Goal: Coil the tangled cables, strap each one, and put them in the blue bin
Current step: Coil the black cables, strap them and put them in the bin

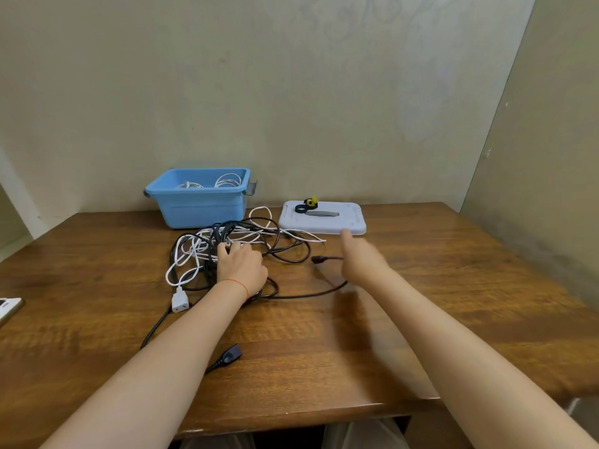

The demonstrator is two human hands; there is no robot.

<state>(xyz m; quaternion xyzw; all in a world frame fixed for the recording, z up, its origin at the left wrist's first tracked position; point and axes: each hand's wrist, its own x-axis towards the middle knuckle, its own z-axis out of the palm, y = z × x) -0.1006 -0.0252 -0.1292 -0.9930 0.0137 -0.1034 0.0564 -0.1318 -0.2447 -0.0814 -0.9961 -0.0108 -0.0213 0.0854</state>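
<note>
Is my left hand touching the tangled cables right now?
Touching. The head view shows the left hand lying on the tangled cables, fingers among the black and white strands.

We take the blue bin [197,202] as landmark; its open top is unobstructed from above; just in front of it the tangled cables [233,247] crowd the table [421,303]; right of it sits the lid [322,218]; bare wood lies beyond.

One head-worn wide-angle view looks forward and down over the brown wooden table [421,303], close above both forearms.
</note>
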